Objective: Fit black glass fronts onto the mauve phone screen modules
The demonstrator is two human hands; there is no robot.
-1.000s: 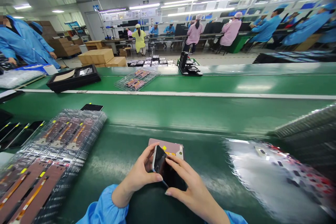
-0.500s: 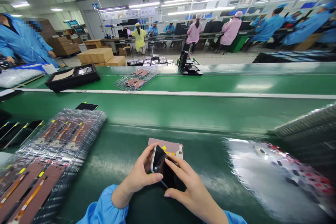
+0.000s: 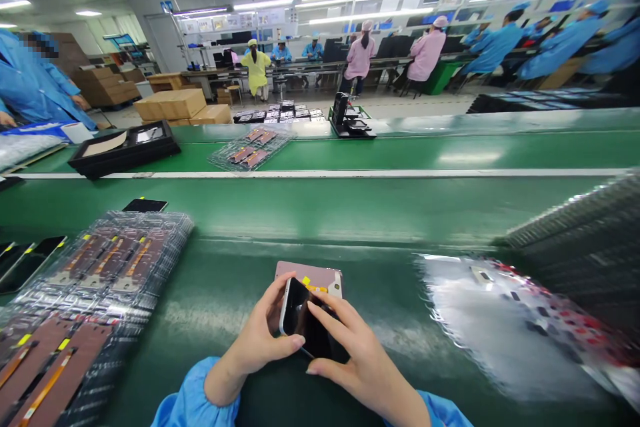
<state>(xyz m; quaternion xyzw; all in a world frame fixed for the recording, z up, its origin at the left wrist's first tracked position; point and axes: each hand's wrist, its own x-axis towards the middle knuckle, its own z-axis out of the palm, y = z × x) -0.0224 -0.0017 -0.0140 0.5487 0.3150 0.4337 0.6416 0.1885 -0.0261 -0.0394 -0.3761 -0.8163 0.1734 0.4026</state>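
Note:
A black-faced phone with a silver edge (image 3: pixel 299 300) is held tilted between my two hands above the green bench. My left hand (image 3: pixel 263 330) grips its left edge, thumb on the near side and fingers behind. My right hand (image 3: pixel 350 340) is closed on its right side, with fingers lying across the dark face and the thumb at the lower edge. Just beyond the phone, a brown screen panel (image 3: pixel 287 269) with a yellow tab lies on the bench, partly hidden by the phone and my right fingers.
At left stand stacked clear trays (image 3: pixel 175 230) of brown panels with orange flex cables. On the right lies a pile of clear film sheets (image 3: pixel 475 307) with red marks, beside a tall tray stack (image 3: pixel 590 253). Farther off are a black box (image 3: pixel 125 155) and a black fixture (image 3: pixel 345 117).
The view has shifted slightly to the right, so the bench items appear farther left. Both hands keep their hold on the phone with almost the same pose.

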